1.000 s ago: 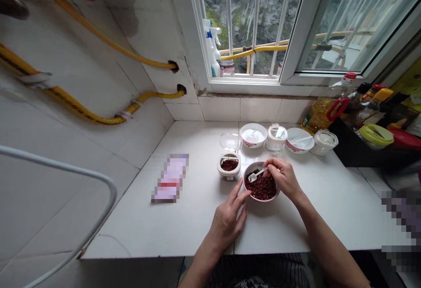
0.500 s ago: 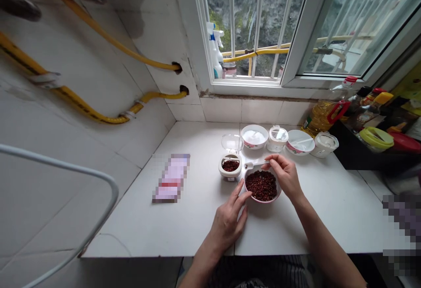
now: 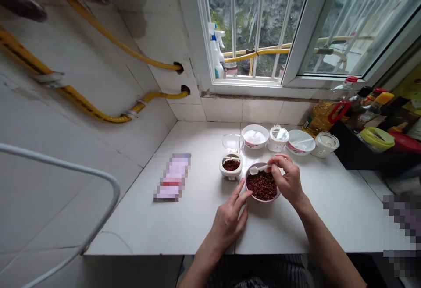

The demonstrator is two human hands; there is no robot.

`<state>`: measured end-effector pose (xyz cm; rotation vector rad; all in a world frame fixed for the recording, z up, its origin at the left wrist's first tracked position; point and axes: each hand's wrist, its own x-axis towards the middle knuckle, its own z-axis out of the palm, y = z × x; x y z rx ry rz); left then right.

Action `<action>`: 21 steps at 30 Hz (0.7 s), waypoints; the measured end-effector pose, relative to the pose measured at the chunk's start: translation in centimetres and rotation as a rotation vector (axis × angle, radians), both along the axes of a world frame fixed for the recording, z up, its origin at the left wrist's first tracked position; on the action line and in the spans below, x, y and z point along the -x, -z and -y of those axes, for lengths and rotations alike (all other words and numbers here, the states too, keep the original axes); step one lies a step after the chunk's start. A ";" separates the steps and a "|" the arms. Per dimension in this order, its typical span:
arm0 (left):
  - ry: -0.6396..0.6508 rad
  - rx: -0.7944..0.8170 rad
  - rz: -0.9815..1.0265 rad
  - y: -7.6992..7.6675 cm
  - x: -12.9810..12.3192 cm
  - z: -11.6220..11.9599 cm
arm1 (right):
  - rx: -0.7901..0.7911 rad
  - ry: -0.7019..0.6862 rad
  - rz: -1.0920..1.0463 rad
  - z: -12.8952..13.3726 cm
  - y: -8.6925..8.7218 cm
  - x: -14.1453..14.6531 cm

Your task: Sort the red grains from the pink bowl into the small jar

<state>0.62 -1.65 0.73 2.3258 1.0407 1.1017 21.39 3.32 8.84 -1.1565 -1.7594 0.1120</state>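
A bowl [image 3: 249, 195] full of dark red Sichuan peppercorns [image 3: 262, 186] sits on the white counter in front of me. My left hand [image 3: 228, 218] holds it by its left rim, index finger and thumb against the side. Pinched in my right hand [image 3: 287, 180] is a small white spoon [image 3: 255, 170], its scoop over the far-left part of the bowl. Just left of the bowl stands a white seasoning jar [image 3: 231, 173] with its clear lid [image 3: 233, 141] flipped up, holding similar peppercorns.
Along the back stand a bowl of white grains [image 3: 255, 137], a lidded jar [image 3: 278, 139], another bowl with a spoon [image 3: 300, 142] and a second jar [image 3: 326, 144]. An oil bottle [image 3: 320, 117] is at the back right. A blurred packet [image 3: 173, 177] lies left.
My right hand has shifted slightly right and down, bringing the spoon from between jar and bowl to over the bowl. My left hand stays at the rim.
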 end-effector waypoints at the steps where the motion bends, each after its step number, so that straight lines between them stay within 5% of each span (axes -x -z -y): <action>1: 0.000 0.004 0.000 0.0 0.0 0.0 | 0.013 -0.003 0.013 0.0 0.2 -0.5; 9: -0.014 0.013 -0.022 -0.1 0.1 0.0 | 0.170 -0.098 0.101 -0.3 1.6 0.0; 21: -0.002 -0.002 -0.002 -0.1 0.1 0.0 | 0.507 -0.063 -0.408 -0.2 0.6 -0.8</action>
